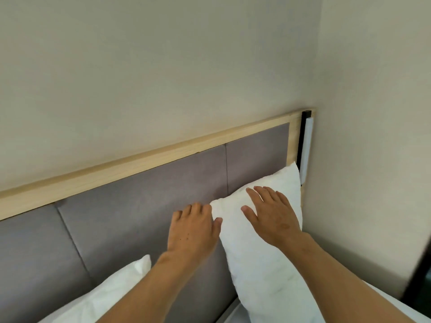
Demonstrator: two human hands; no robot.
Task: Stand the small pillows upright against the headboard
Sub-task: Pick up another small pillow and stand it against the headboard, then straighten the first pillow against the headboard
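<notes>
Both hands were on the right-hand pillow, propping it against the headboard!

The white pillow (pixel 263 252) stood nearly upright at the right end of the grey padded headboard (pixel 140 217), leaning on it, its top corner by the wooden frame. The right hand (pixel 272 215) lay flat on the pillow's face, fingers spread wide and holding nothing; the left hand (pixel 193 229) sat at its upper left corner, thumb touching the edge, fingers loosely curled, though whether they pinched the fabric was hard to tell. It looked soft, light and squashy, likely to sag, so holding the corners and patting the face seemed best. A second pillow (pixel 100 297) lay lower left, beside the headboard, not yet stood up.
</notes>
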